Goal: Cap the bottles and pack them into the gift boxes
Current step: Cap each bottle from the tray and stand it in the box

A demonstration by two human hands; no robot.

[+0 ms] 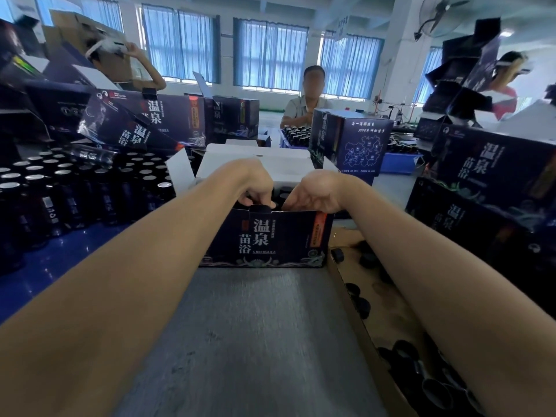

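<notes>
My left hand (258,191) and right hand (317,194) grip the near rim of the dark printed cardboard gift box (264,239). I'd keep it square so the dark bottles (284,193) inside stand upright.

open dark gift box (264,236), bottles (284,194) inside

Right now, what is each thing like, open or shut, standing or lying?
gift box: open, white flaps up, packed bottles inside.
left hand: fingers grip the box's near wall.
right hand: fingers grip the same wall.
table bottles: upright, silver tops showing.
black caps: loose in a cardboard tray.
</notes>
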